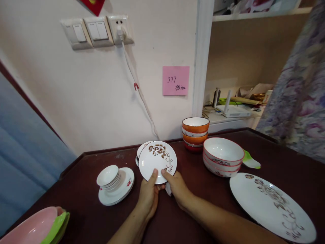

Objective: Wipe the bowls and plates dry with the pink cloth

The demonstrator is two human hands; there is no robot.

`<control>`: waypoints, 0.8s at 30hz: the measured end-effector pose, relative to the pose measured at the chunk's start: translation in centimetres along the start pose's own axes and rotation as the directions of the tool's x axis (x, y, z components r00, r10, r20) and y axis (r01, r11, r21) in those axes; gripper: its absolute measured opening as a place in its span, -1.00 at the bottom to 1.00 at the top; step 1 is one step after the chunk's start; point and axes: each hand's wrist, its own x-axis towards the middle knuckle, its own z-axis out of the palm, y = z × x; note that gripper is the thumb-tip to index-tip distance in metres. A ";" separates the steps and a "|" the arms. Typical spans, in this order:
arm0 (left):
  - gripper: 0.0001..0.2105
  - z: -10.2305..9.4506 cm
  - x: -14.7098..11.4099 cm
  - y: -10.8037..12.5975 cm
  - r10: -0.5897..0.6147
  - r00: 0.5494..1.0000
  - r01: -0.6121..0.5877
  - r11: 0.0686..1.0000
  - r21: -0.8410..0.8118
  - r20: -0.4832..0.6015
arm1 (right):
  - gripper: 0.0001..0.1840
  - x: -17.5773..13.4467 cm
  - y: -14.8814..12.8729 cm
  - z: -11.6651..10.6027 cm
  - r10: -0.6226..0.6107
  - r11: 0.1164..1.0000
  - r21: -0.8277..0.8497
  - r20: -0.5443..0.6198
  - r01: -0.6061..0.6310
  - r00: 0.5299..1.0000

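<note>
A round white plate with a brown flower pattern and dark rim is held up, tilted toward me. My left hand grips its lower edge, thumb on the face. My right hand holds the same edge just to the right, thumb also on top. Beneath that hand a bit of whitish cloth shows; most of it is hidden. Behind the held plate, other white plates lie on the table, partly covered by it.
Left of my hands, small bowls sit on white plates; pink dishes lie nearer. Rightward are stacked orange bowls, larger white bowls, a green-white dish and an oval platter. A cord hangs down the wall.
</note>
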 end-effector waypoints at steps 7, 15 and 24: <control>-0.56 0.0 0.0 0.1 -0.002 1.000 0.002 1.000 0.001 0.008 | -0.52 0.3 0.7 -0.2 0.006 1.000 0.001 0.001 -0.006 1.000; -0.55 0.0 0.0 0.1 -0.007 1.000 0.007 1.000 -0.001 0.015 | -0.44 0.1 0.1 -0.1 -0.008 1.000 0.006 0.006 0.008 1.000; -0.60 -0.1 0.1 0.0 -0.009 1.000 0.009 1.000 -0.005 0.010 | -0.50 0.4 0.8 -0.3 0.002 0.999 -0.032 -0.011 -0.002 1.000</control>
